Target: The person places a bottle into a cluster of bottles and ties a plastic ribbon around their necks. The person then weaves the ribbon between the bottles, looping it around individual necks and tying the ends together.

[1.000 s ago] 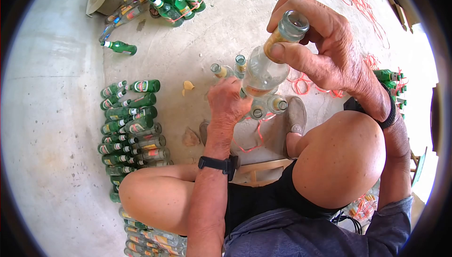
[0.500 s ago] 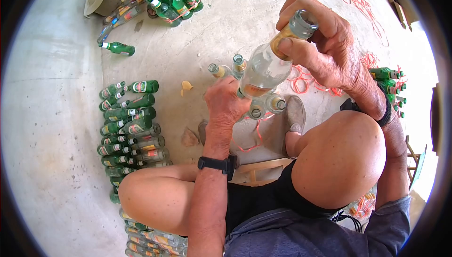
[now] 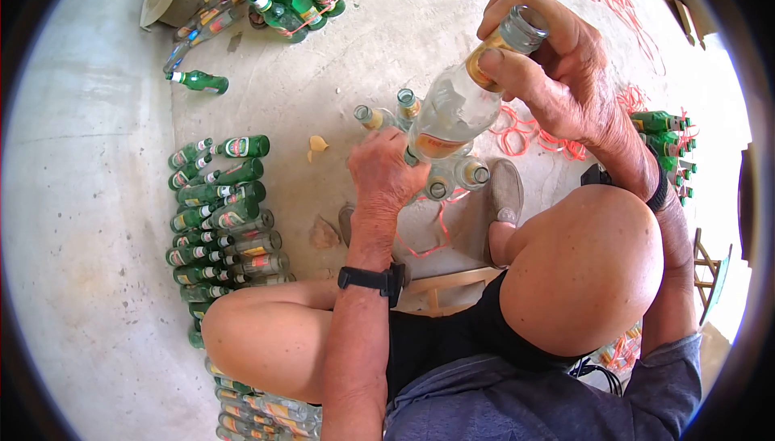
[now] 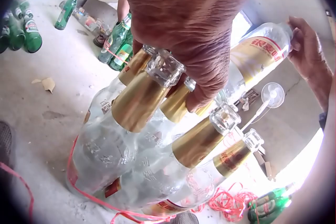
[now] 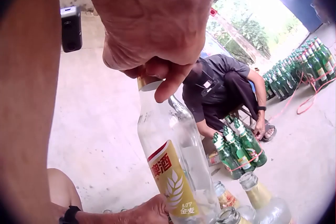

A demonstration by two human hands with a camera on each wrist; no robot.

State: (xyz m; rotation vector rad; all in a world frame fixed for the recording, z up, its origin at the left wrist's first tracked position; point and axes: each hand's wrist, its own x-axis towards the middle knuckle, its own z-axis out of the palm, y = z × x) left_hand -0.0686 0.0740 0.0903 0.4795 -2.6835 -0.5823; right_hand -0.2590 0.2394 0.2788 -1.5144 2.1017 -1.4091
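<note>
My right hand (image 3: 565, 69) pinches the gold-foiled neck of a clear bottle (image 3: 456, 110), held tilted with its mouth towards the upper right. Beneath its base, a cluster of clear bottles (image 4: 102, 148) stands upright with pink twine (image 4: 72, 158) around the lower part. Over their tops is my left hand (image 3: 386, 170), its fingers curled down round a gold-foiled neck among them; the fingertips are partly hidden. A red and gold label shows on the raised bottle (image 5: 181, 166) in the right wrist view, with the base near my left hand (image 5: 147, 213).
Rows of green bottles (image 3: 214, 215) lie at left, and one green bottle (image 3: 199, 81) lies apart. Another person (image 5: 223, 85) crouches by a tied green bundle (image 5: 239, 153). Loose pink twine (image 3: 517, 134) and more green bottles (image 3: 662, 130) are at right; a shoe (image 3: 505, 199) flanks the cluster.
My right hand has shifted slightly up and right with the clear bottle, whose base has come a little away from my left hand. The left hand keeps nearly the same place and grip.
</note>
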